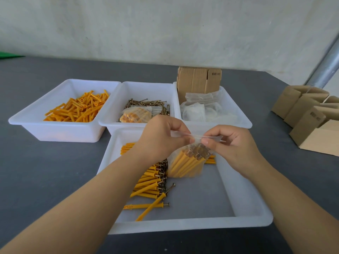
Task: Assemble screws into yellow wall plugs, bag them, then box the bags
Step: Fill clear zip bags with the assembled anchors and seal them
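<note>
Grey table (45, 171), pale wall (165, 24), metal pole (328, 66), green scrap (9, 55).

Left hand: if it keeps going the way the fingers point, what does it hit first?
The left hand points right along the bag's top strip, so it would likely meet the right hand first, pinching the same strip. Depth is unclear.

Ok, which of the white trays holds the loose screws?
The back middle tray, between the tray of bare yellow plugs and the tray with empty bags; a filled bag lies on the screws.
</note>
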`<state>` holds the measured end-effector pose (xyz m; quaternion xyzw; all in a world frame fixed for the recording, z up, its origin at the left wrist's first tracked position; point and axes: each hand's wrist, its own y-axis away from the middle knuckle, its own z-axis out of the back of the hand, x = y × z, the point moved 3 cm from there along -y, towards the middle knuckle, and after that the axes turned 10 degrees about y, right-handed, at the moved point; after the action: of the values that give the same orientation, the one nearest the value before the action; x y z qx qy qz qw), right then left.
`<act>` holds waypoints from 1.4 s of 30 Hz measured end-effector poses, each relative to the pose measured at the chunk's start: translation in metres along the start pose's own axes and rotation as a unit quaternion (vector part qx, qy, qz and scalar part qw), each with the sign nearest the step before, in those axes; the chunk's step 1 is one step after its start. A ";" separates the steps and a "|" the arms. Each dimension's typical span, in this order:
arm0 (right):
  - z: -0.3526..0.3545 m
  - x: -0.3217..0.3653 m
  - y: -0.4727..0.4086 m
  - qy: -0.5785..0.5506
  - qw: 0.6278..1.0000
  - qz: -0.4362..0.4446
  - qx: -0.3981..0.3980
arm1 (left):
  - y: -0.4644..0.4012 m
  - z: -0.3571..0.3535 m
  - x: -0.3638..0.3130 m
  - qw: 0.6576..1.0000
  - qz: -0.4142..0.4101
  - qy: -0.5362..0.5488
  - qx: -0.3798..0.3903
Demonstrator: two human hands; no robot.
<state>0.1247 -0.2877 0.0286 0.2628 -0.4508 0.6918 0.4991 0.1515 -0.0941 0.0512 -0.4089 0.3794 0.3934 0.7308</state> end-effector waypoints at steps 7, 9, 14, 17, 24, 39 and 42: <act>0.003 -0.001 0.001 0.021 1.000 -0.005 -0.010 | 0.002 0.000 0.000 1.000 0.002 -0.003 -0.006; 0.002 -0.001 0.001 0.028 1.000 -0.004 -0.006 | 0.002 -0.001 -0.002 1.000 -0.007 -0.018 -0.006; -0.001 0.003 -0.001 0.040 0.999 0.007 0.005 | 0.001 -0.006 -0.002 1.000 0.001 -0.005 0.003; 0.000 0.000 -0.001 0.047 0.999 0.003 -0.007 | 0.001 0.002 0.004 0.998 0.037 0.049 0.002; 0.000 0.001 -0.002 0.044 0.999 -0.015 -0.016 | 0.006 0.016 0.017 0.979 0.076 0.187 0.008; -0.001 0.002 -0.002 0.020 0.999 -0.027 -0.006 | 0.005 0.016 0.022 0.989 0.048 0.141 -0.010; -0.002 0.002 -0.002 0.015 1.000 -0.024 -0.002 | 0.005 0.016 0.024 0.989 0.046 0.142 -0.024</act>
<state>0.1257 -0.2848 0.0301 0.2620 -0.4388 0.6825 0.5225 0.1606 -0.0720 0.0351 -0.4600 0.4882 0.3738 0.6406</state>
